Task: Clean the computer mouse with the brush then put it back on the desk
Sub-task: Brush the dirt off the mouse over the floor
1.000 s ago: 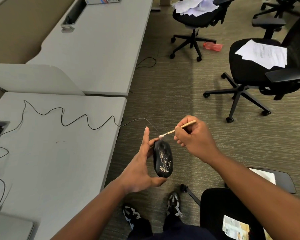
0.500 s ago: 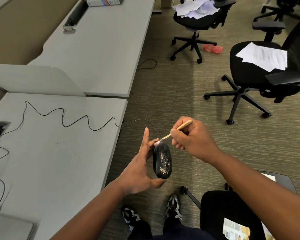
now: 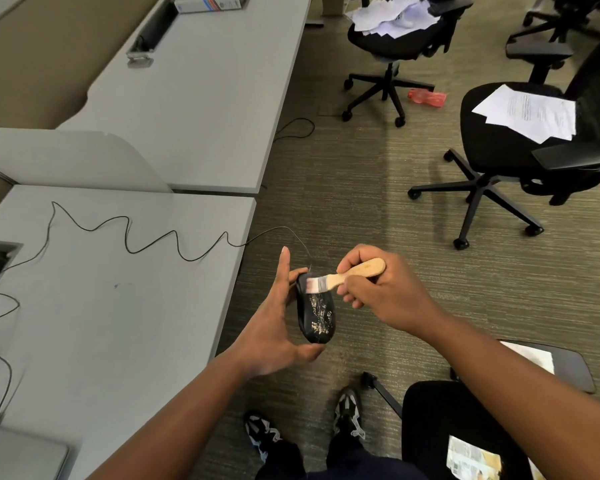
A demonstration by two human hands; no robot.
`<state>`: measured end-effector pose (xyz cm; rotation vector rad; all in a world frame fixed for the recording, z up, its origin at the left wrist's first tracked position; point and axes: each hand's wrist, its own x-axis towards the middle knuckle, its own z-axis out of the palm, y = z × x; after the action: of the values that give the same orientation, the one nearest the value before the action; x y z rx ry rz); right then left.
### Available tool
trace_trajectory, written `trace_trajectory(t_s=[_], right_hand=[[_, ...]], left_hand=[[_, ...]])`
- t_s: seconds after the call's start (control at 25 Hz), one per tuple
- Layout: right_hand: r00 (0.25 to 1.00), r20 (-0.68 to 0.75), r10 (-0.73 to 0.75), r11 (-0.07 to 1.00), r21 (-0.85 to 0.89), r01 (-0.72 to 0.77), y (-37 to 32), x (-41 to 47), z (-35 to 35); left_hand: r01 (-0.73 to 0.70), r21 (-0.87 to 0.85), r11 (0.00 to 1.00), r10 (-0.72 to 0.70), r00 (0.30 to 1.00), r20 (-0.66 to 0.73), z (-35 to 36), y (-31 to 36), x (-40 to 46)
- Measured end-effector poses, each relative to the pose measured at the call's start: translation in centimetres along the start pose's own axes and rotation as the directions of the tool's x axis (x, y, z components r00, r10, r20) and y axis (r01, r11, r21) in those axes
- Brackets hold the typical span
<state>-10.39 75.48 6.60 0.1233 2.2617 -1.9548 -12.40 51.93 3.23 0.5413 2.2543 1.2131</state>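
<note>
Head view. Left hand (image 3: 274, 327) holds the mouse (image 3: 315, 315) in the air, just off the counter's (image 3: 118, 323) right edge: thumb under its near end, fingers along its left side, forefinger straight up. Mouse black, speckled with pale crumbs on its top. Right hand (image 3: 383, 294) pinches the brush (image 3: 347, 277) by its wooden handle; bristles touch the mouse's far end. Mouse cable (image 3: 146, 242) runs left from the mouse in loose waves across the counter. Beyond the mouse, on the carpet, an office chair (image 3: 520, 154) with papers (image 3: 530, 112) on its seat. Below the mouse, the person's shoes (image 3: 349, 412).
</note>
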Motion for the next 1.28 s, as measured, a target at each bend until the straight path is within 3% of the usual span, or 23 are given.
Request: trace_trajectory(t_s=[0.28, 0.48, 0.76, 1.0, 1.28], right_hand=[[0.999, -0.038, -0.016, 1.0, 0.012, 0.017, 0.0, -0.3, -1.3], [0.994, 0.068, -0.087, 0.992, -0.084, 0.092, 0.3, -0.4, -0.8], [0.993, 0.111, -0.031, 0.989, -0.137, 0.046, 0.3, -0.6, -1.8], [0.998, 0.055, -0.041, 0.998, 0.048, 0.038, 0.6, -0.2, -2.0], [0.995, 0.081, 0.061, 0.995, 0.078, -0.067, 0.9, -0.3, -3.2]], left_hand=[[-0.006, 0.046, 0.999, 0.006, 1.0, -0.019, -0.4, -0.1, 0.3], [-0.014, 0.073, 0.997, 0.016, 0.999, -0.035, -0.6, 0.0, 0.6], [-0.021, 0.087, 0.996, 0.026, 0.998, -0.062, -0.5, -0.3, 1.0], [-0.021, 0.05, 0.999, 0.024, 0.997, -0.073, -0.5, -0.6, 1.1], [-0.016, -0.007, 1.0, 0.015, 0.994, -0.105, -0.8, -1.1, 1.0]])
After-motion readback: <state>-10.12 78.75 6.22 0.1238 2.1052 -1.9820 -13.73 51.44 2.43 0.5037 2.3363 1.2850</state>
